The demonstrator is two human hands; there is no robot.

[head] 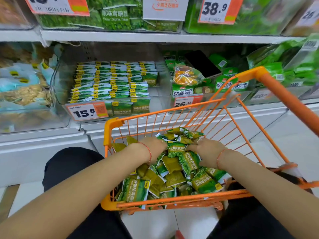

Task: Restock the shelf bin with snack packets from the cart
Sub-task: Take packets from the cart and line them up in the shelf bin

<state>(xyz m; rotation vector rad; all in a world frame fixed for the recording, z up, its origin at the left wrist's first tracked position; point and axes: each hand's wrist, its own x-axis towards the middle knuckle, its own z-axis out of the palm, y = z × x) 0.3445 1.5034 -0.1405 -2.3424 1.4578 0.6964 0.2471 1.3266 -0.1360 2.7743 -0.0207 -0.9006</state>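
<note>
Orange wire formed the small shopping cart (174, 200), which stood between the person's knees and in front of the shelving. Loose green foil snack packets (172, 171) printed with peas lay heaped inside it, filling most of the basket floor. Both bare forearms reached down into the heap, each wrist ringed by a thin red string bracelet (149, 153). The left hand (152, 146) lay on the pile with its fingers curled down among the packets; the right hand (206, 150) mirrored it from the other side, fingers bent into the same cluster at the far end of the heap. Whether either hand actually pinched a packet could not be told, since the fingertips were buried.

Beyond the cart's far rim sat the clear plastic shelf bin (58, 83), already holding tidy upright rows of matching green pea packets (112, 80), with room left at its right side. A white and orange price tag reading 15.8 (87, 111) hung on the bin's front. Just to the right, another bin held green mixed-vegetable crisp bags (183, 91), a black phone (202, 63) resting on them.
</note>
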